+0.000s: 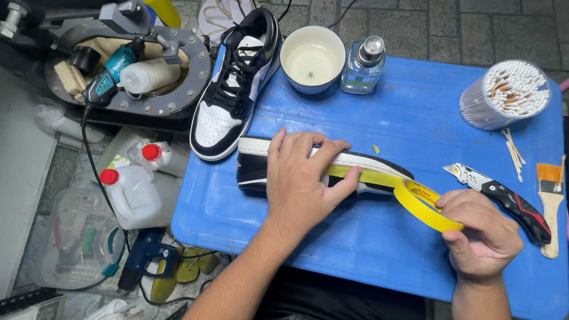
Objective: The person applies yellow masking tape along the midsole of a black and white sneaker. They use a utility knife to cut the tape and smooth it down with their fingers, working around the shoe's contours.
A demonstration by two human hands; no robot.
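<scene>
A black and white sneaker [255, 166] lies on its side on the blue table [359, 247]. My left hand [300, 181] presses on it, thumb holding down a strip of yellow masking tape [378, 179] along the white sole. My right hand [482, 233] grips the yellow tape roll [423, 205], pulled out to the right of the shoe. A second matching sneaker [232, 88] stands upright at the table's back left corner.
A white cup [312, 58], a clear glass bottle [363, 66], a tub of cotton swabs [504, 95], a utility knife [508, 199] and a small brush [551, 198] sit on the table. Plastic bottles [134, 192] and tools lie on the floor at left.
</scene>
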